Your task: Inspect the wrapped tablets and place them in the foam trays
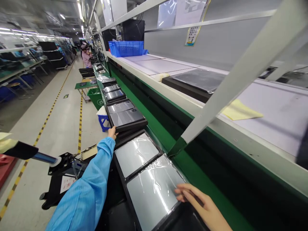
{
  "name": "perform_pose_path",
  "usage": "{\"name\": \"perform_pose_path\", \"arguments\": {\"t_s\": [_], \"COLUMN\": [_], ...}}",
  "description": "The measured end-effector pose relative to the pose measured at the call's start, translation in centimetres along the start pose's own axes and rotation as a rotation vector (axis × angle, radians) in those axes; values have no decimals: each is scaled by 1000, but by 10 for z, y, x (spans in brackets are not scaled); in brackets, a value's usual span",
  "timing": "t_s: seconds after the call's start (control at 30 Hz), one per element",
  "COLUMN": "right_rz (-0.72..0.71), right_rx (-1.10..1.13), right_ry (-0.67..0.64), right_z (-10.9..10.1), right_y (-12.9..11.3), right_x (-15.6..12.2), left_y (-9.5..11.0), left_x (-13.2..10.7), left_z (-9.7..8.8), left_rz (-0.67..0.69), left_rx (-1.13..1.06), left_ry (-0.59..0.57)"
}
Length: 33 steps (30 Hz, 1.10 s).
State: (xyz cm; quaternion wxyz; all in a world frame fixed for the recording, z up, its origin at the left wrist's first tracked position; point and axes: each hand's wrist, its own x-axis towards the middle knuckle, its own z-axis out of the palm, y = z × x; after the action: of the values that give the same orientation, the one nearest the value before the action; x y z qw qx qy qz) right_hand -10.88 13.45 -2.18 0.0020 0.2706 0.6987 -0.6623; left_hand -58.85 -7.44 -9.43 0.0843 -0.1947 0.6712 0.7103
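Observation:
My left hand [112,132], in a blue sleeve, reaches forward and grips the near edge of a black tray [127,125] holding two grey laptop-like panels. My right hand [199,205] rests with fingers spread on the film-wrapped grey panel [154,189] in the nearest black tray [120,166]. A second wrapped panel [136,154] lies in the same tray, just beyond it. Both trays sit on the dark conveyor beside the green frame.
More trays with panels [114,93] line the conveyor further away. A white upper shelf [264,109] carries a dark flat panel [197,80], a yellow sheet [240,110] and a blue crate [126,48]. A blue stool [103,120] and black stand [62,173] stand left. People work far down the aisle.

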Motion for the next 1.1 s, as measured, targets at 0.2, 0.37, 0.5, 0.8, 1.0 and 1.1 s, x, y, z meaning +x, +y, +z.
{"name": "perform_pose_path", "arguments": {"t_s": [0.2,0.37,0.5,0.8,1.0,1.1], "right_rz": [79,219,261,318,313,295], "right_rx": [539,695,757,727,674,659], "right_ry": [-124,-119,-107,126,177,183], "right_z": [57,106,135,164,167,166], "right_y": [-47,-72,-89,-103,-120,-134], "right_x": [150,275,336,390,387,388], "left_y": [13,1,-15,-59,-40,-31], "left_x": [5,-6,-12,20,81,105], "left_z": [-1,12,14,-15,-12,-1], "left_rz": [-82,-59,41,363,562,600], "left_rx": [-189,-284,-317,153,771,1013], "left_ry": [-42,-99,-173,-200,-172,-194]}}
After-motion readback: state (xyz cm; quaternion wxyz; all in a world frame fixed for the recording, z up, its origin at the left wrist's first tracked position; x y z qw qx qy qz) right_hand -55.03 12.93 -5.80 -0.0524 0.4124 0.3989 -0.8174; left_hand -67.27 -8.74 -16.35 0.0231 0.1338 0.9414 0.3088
